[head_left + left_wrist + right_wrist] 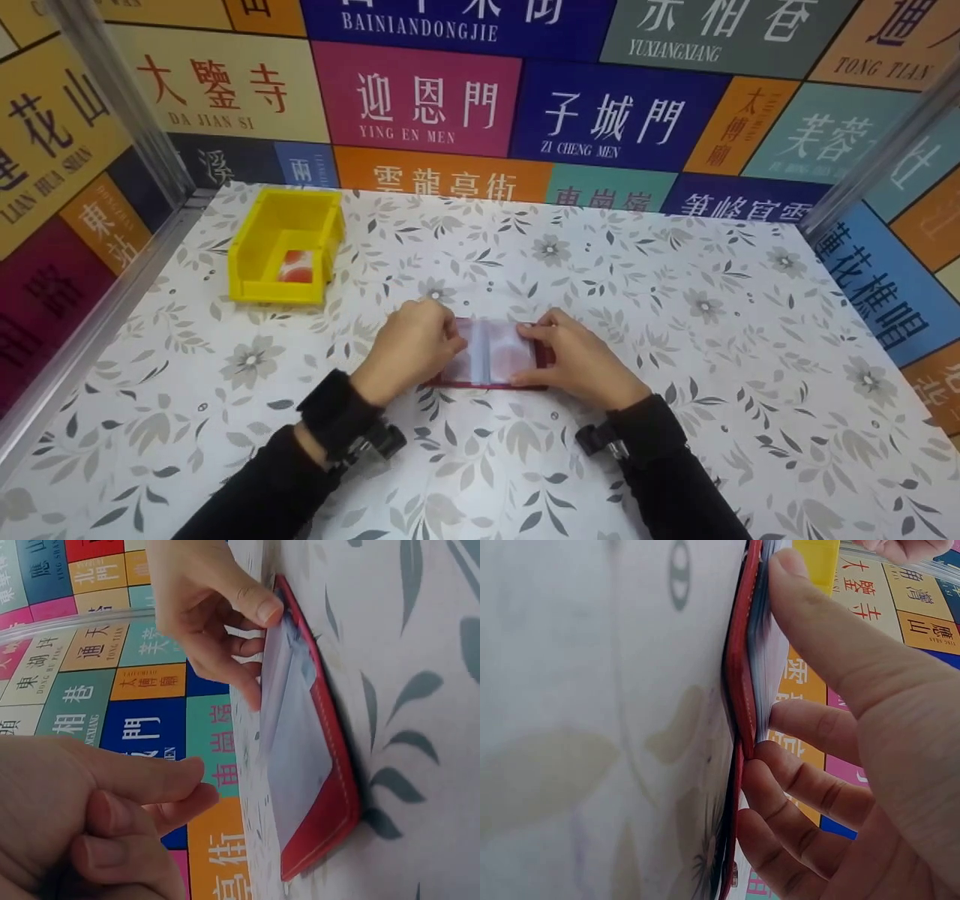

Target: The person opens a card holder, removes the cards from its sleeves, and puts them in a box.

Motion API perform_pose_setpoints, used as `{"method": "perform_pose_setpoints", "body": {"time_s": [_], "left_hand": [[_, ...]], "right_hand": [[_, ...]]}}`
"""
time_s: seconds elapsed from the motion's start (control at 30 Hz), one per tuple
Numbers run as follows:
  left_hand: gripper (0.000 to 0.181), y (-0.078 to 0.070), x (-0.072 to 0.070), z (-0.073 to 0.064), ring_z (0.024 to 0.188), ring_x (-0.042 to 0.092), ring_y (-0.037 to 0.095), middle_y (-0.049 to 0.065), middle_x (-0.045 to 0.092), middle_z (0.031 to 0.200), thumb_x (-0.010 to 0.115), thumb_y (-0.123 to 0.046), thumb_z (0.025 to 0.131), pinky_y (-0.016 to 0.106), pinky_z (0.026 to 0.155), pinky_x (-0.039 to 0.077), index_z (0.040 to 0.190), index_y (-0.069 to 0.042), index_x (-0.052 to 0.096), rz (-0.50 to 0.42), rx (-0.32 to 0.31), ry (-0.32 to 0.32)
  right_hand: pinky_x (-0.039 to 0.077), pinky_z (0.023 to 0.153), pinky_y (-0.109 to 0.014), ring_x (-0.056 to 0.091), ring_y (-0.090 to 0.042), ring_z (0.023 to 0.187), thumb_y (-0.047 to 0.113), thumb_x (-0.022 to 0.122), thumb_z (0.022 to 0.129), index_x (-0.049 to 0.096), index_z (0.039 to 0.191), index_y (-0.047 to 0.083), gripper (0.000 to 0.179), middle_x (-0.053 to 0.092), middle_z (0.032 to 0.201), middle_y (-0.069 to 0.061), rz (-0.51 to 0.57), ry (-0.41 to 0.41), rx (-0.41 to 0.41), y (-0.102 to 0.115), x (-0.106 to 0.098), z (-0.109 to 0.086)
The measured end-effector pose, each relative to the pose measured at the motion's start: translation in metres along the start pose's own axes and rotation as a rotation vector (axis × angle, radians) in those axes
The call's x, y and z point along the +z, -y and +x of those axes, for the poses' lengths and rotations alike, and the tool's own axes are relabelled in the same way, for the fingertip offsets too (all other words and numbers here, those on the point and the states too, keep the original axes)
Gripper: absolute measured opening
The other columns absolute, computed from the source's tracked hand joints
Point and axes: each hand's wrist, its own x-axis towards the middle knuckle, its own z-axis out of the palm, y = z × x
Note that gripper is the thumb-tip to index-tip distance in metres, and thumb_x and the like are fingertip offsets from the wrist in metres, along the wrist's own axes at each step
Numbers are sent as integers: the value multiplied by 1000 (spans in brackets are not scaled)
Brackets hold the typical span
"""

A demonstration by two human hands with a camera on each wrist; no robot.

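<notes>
A red card holder with clear plastic sleeves lies spread open on the table. My right hand holds its right side, with the thumb on the sleeves and the fingers along the edge, as the right wrist view shows close up. Over the left page is my left hand. In the left wrist view this hand is apart from the holder, its fingers loosely bent and nothing between them.
A yellow bin stands at the back left of the table, with a red and white card inside. The flower-patterned tabletop meets a wall of colourful place-name panels. Metal posts rise at the corners.
</notes>
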Motion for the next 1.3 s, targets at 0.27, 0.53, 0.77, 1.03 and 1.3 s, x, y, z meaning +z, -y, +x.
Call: {"method": "perform_pose_setpoints", "body": {"time_s": [0.27, 0.53, 0.77, 1.03, 1.3], "left_hand": [[9, -9, 23, 2, 85, 73, 31, 11, 80, 95, 85, -18, 89, 46, 78, 61, 90, -10, 82, 7, 42, 58], [18, -7, 33, 2, 100, 77, 39, 16, 80, 112, 81, -15, 87, 52, 88, 62, 102, -4, 84, -6, 92, 80], [17, -6, 37, 1, 99, 77, 35, 14, 81, 108, 82, -14, 87, 50, 89, 62, 100, -3, 84, -24, 98, 76], [19, -6, 39, 0, 95, 76, 32, 11, 80, 106, 86, -19, 88, 47, 86, 61, 99, -4, 82, -41, 84, 79], [21, -7, 39, -1, 84, 71, 25, 8, 78, 99, 87, -26, 89, 43, 78, 59, 93, -6, 81, -43, 89, 80]], "right_hand": [[43, 78, -28, 49, -14, 89, 45, 94, 80, 65, 147, 11, 81, 55, 105, -2, 5, 5, -4, -2, 0, 0], [43, 77, -28, 50, -14, 88, 45, 93, 80, 65, 147, 9, 80, 56, 105, -3, 1, -2, -33, -1, 0, 0], [43, 77, -28, 50, -14, 88, 48, 92, 80, 65, 146, 11, 80, 57, 108, -3, -15, -3, -34, -1, 0, 0], [42, 76, -27, 48, -12, 86, 49, 91, 80, 65, 145, 9, 80, 57, 106, -4, -17, -10, -49, -1, 0, 1], [44, 79, -29, 50, -14, 90, 50, 91, 82, 68, 144, 15, 75, 57, 110, -5, -31, 1, -45, 2, -2, 0]]}}
